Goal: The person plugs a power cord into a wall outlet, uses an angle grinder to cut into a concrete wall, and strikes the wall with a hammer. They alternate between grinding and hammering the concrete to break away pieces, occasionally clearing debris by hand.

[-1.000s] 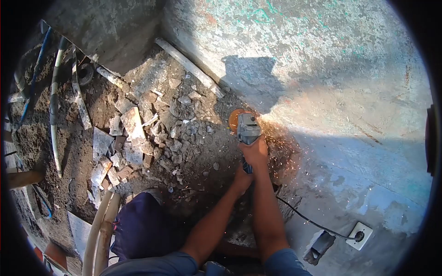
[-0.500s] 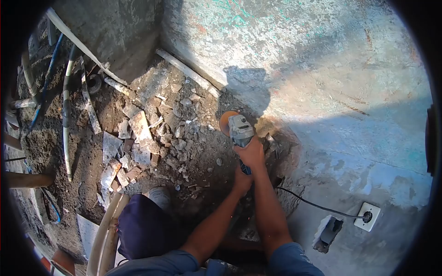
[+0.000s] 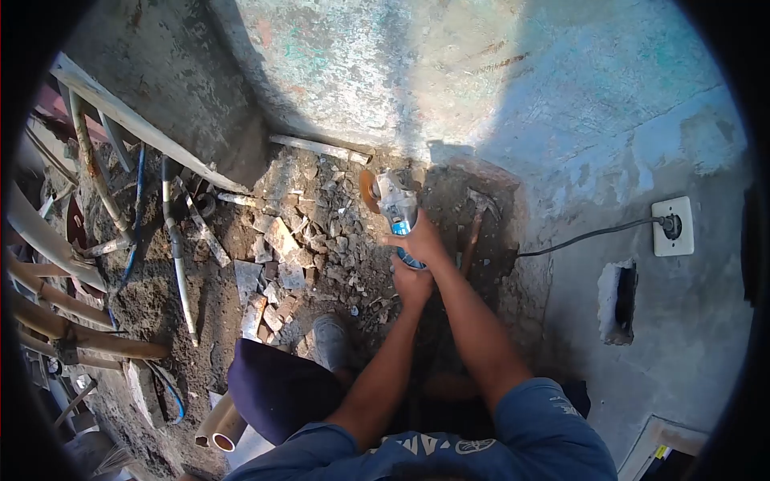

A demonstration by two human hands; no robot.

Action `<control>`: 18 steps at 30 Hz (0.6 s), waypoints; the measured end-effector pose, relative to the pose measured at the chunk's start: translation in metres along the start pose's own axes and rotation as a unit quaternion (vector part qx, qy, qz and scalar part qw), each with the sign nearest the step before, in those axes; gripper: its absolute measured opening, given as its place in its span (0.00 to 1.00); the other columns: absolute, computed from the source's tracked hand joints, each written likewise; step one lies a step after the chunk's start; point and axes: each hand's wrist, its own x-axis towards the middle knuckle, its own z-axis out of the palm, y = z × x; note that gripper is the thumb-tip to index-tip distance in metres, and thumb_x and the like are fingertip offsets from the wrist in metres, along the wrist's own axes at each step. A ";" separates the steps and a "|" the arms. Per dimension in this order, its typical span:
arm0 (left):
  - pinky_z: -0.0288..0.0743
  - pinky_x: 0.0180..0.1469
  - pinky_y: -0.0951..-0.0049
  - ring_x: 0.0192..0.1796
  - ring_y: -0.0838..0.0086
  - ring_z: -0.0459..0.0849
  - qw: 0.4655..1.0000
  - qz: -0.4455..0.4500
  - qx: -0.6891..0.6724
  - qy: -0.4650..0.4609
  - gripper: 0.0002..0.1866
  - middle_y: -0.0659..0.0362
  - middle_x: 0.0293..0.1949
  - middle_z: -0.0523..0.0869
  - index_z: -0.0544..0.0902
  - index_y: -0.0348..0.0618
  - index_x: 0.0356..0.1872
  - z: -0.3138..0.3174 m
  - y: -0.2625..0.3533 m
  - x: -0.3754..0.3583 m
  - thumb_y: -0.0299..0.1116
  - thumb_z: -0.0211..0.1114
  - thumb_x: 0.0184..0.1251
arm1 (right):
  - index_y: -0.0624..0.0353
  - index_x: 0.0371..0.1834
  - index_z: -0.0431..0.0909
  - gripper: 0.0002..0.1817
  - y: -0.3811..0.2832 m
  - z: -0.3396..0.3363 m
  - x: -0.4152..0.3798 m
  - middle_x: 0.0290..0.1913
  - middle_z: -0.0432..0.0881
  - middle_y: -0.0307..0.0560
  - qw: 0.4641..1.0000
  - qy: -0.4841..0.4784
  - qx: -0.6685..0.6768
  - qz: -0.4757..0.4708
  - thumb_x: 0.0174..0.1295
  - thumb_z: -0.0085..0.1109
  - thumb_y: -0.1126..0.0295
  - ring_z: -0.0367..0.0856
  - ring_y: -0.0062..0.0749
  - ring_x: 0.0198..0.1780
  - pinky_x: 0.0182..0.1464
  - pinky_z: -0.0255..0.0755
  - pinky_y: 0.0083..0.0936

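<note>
Both my hands are wrapped round an angle grinder [image 3: 396,205], held above the broken ground in front of me. My right hand [image 3: 425,239] grips its body just behind the metal head. Closer to me, my left hand [image 3: 412,282] closes on the rear of the handle. An orange-brown disc [image 3: 369,191] sits on the grinder's left side, apart from the wall. To the right of the hands, a hammer [image 3: 479,215] with a worn wooden handle lies by the foot of the wall; part of its handle is hidden by my forearm.
Rubble and tile pieces [image 3: 290,245] cover the ground at left. A black cord [image 3: 589,239] runs from the wall socket [image 3: 674,227] above a cut-out box hole [image 3: 618,302]. Pipes [image 3: 180,268] and bamboo poles [image 3: 104,341] stand left. My shoe [image 3: 330,341] rests beside the rubble.
The grinder has turned in my hands, so its blue label now shows. My view has shifted right, and the hammer, hardly visible before, is plainly in sight. Both hands keep their hold.
</note>
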 end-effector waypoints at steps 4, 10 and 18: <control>0.74 0.51 0.51 0.52 0.40 0.79 0.972 -0.023 0.229 0.042 0.38 0.37 0.49 0.81 0.66 0.33 0.54 -0.022 0.008 -0.016 0.48 0.72 0.47 | 0.68 0.50 0.73 0.37 0.015 0.024 -0.016 0.42 0.83 0.58 0.972 -0.038 0.222 0.067 0.36 0.79 0.63 0.83 0.45 0.43 0.46 0.75 0.35; 0.76 0.48 0.63 0.46 0.60 0.82 0.993 0.003 0.067 -0.093 0.50 0.48 0.45 0.82 0.65 0.32 0.51 -0.060 -0.030 0.011 0.39 0.86 0.21 | 0.64 0.36 0.80 0.23 0.044 0.048 -0.019 0.33 0.82 0.46 0.899 -0.155 0.385 0.141 0.37 0.76 0.63 0.81 0.33 0.34 0.39 0.74 0.31; 0.77 0.49 0.57 0.45 0.48 0.84 0.970 -0.029 0.235 0.054 0.39 0.41 0.42 0.83 0.68 0.34 0.47 -0.070 -0.034 -0.006 0.40 0.80 0.34 | 0.65 0.60 0.69 0.42 0.051 0.009 -0.030 0.61 0.69 0.61 0.974 0.178 -0.011 0.138 0.52 0.67 0.41 0.68 0.51 0.63 0.63 0.65 0.43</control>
